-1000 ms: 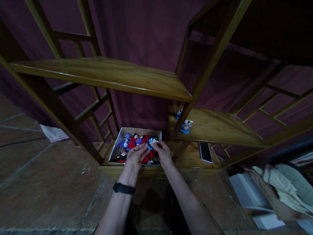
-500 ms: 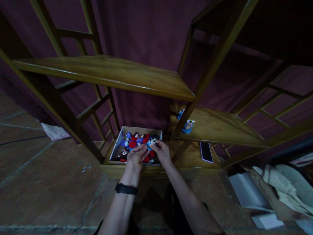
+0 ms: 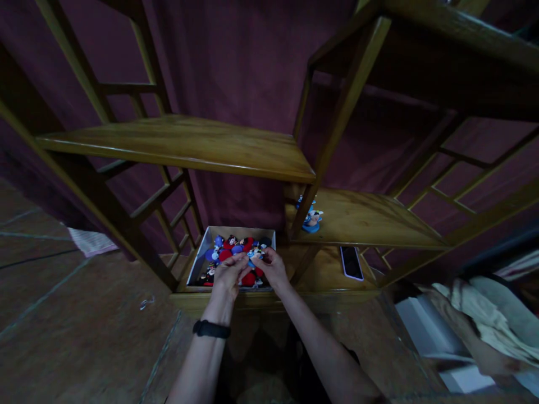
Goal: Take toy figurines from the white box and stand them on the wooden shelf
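Note:
Both of my hands meet over a shallow cardboard box (image 3: 197, 265) that holds several small figurines (image 3: 225, 255) in red, blue, purple and black. Between my fingers is a small blue-and-white figurine (image 3: 254, 255). My left hand (image 3: 229, 274), below a dark wristband, has its fingers closed at the figurine's left side. My right hand (image 3: 273, 268) pinches it from the right. The fingers partly cover its lower part. Two similar figures stand beyond the post on the right-hand shelf, the nearer blue-based figurine (image 3: 312, 221) showing more fully.
The box sits on the bottom board of a wooden shelf unit (image 3: 177, 140). A phone (image 3: 351, 262) lies on that board to the right. A raised shelf (image 3: 374, 216) is above it. White boxes (image 3: 429, 328) and pale cloth (image 3: 484, 320) are on the right.
The view has shifted slightly, so the shelves appear lower and further left. My hands stay together over the box with the same figurine between them.

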Tool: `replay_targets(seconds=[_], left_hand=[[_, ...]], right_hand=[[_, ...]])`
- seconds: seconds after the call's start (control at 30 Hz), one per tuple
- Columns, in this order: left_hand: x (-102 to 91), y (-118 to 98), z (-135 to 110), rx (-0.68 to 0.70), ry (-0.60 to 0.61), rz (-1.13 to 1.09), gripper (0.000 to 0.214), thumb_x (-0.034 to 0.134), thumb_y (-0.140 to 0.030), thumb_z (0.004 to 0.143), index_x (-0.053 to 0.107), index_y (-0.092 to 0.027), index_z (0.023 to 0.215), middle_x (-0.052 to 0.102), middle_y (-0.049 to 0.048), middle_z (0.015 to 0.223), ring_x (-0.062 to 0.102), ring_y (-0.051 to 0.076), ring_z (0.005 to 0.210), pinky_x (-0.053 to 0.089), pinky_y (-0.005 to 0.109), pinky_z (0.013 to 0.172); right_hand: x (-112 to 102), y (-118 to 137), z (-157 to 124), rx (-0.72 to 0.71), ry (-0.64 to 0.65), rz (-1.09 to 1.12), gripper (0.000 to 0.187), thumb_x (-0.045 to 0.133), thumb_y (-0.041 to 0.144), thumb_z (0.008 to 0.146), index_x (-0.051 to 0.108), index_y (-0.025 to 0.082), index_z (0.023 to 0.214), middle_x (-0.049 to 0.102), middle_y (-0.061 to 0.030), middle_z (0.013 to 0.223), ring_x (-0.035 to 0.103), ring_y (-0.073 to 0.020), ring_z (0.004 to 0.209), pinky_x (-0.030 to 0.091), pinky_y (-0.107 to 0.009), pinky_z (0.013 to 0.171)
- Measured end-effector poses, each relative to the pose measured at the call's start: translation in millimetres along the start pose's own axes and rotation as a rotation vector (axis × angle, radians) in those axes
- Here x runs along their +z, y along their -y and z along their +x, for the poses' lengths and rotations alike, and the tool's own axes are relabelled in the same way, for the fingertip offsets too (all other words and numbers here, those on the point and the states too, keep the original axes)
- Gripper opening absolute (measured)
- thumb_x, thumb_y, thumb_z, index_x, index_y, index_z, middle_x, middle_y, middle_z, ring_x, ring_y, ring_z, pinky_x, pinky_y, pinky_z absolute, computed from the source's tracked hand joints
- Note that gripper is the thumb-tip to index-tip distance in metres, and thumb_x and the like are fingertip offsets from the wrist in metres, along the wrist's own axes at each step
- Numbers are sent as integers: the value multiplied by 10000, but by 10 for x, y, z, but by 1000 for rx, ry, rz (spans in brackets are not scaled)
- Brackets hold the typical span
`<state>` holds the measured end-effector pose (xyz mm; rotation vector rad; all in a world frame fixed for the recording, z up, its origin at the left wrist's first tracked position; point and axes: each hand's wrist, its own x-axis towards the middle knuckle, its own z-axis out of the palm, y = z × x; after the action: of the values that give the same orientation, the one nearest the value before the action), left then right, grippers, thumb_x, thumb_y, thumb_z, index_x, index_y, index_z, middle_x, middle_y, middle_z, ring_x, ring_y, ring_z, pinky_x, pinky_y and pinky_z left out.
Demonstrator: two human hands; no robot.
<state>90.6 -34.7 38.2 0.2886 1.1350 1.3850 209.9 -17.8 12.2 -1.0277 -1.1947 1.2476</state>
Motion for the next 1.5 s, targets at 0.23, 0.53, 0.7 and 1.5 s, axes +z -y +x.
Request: replay_targets(seconds=[0.23, 0.53, 0.7, 1.5], left_hand=[[23, 54, 73, -57, 36, -101, 167, 597, 32, 689, 628, -108, 775, 676, 48, 663, 646, 135, 574, 554, 262, 604], [68, 4, 30, -80, 228, 15, 180, 595, 32, 688, 648, -92, 807, 701, 78, 760, 666, 165, 690, 560, 284, 673], [62, 19, 25, -28, 220, 50, 162, 657, -16, 659, 671, -88, 803, 705, 84, 810, 662, 161, 720, 559, 273, 691], [-73, 298, -415, -97, 223, 124, 152, 588, 41, 695, 647, -95, 726, 695, 70, 727, 662, 145, 638, 561, 237, 637]], right_hand=[[-101, 12, 53, 81, -32, 95, 356, 624, 433, 678, 644, 195, 943, 649, -21, 964, 586, -171, 877, 458, -299, 803], [-227, -66, 132, 96, -29, -12, 321, 665, 413, 635, 653, 199, 874, 655, -5, 882, 581, -167, 834, 453, -298, 784], [-245, 13, 105, 103, 53, 8, 303, 680, 397, 623, 659, 188, 841, 654, 3, 846, 581, -146, 783, 437, -284, 783], [-368, 185, -594, 203, -10, 282, 371, 724, 462, 552, 670, 153, 748, 633, -18, 715, 574, -138, 647, 477, -296, 671]])
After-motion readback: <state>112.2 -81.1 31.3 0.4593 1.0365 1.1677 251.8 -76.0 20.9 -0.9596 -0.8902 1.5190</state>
